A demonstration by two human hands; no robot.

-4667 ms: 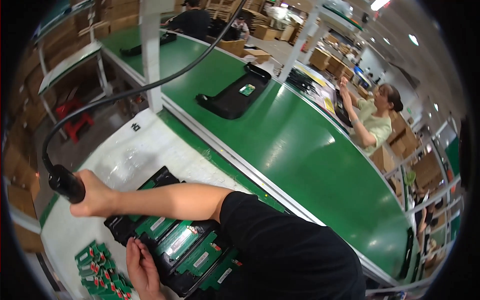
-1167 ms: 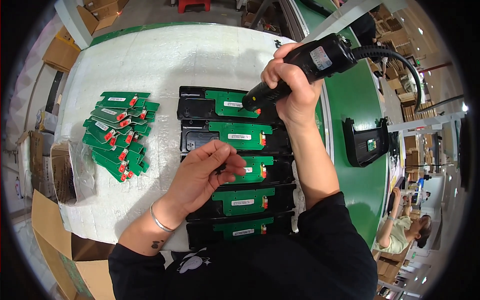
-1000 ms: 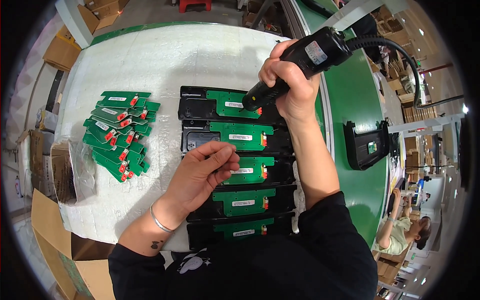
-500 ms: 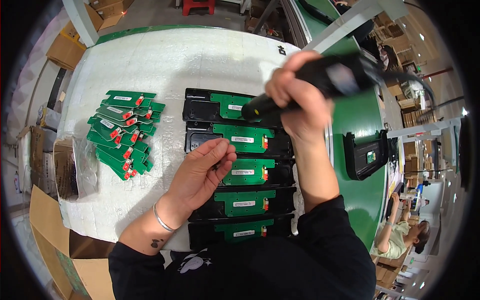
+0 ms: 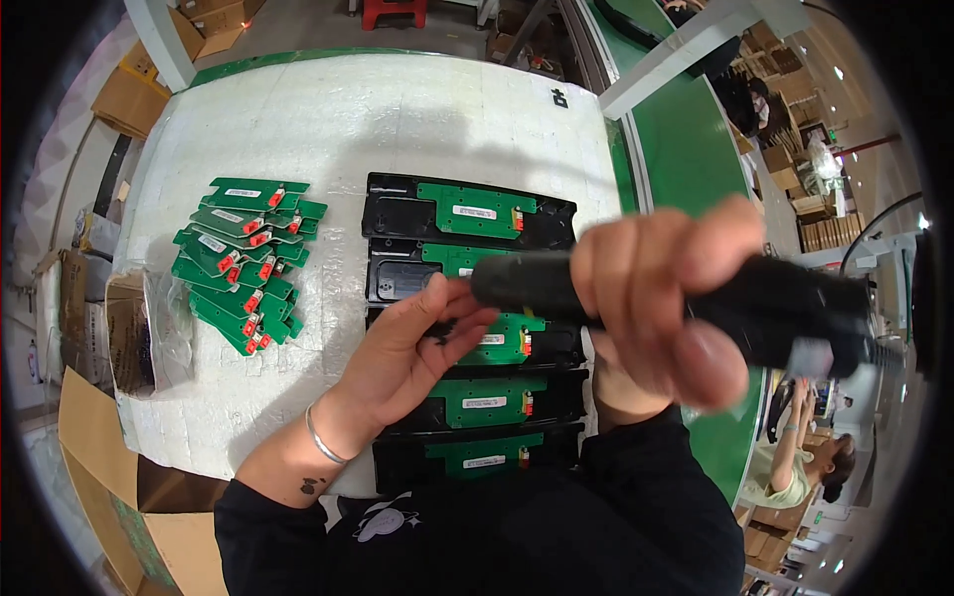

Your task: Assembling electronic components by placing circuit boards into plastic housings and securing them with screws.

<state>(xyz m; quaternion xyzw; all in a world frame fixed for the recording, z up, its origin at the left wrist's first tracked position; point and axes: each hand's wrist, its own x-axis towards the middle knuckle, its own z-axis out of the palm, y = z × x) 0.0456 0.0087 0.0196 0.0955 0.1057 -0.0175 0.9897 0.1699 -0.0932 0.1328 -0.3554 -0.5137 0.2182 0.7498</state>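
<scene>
My right hand (image 5: 661, 298), blurred by motion, is wrapped around a black electric screwdriver (image 5: 532, 281), held nearly level with its nose to the left. That nose meets the fingertips of my left hand (image 5: 397, 343), and the bit is hidden there. My left fingers are curled around small dark pieces that look like screws (image 5: 440, 334). Under both hands runs a column of several black plastic panels (image 5: 397, 217), each carrying a green circuit board (image 5: 477, 212) with a white label and a red-and-white connector. The second and third panels are partly covered by my hands and the screwdriver.
A pile of loose green circuit boards (image 5: 238, 263) lies left on the white foam-like work surface (image 5: 298, 119). Beside it stands an open box with a plastic liner (image 5: 129, 338). A green bench (image 5: 686, 179) runs along the right, where another person (image 5: 795, 467) sits.
The screwdriver has come off the top panel's board and swung nearer me, its nose now at my left fingertips. My left hand has stayed nearly in place, its fingers slightly more spread.
</scene>
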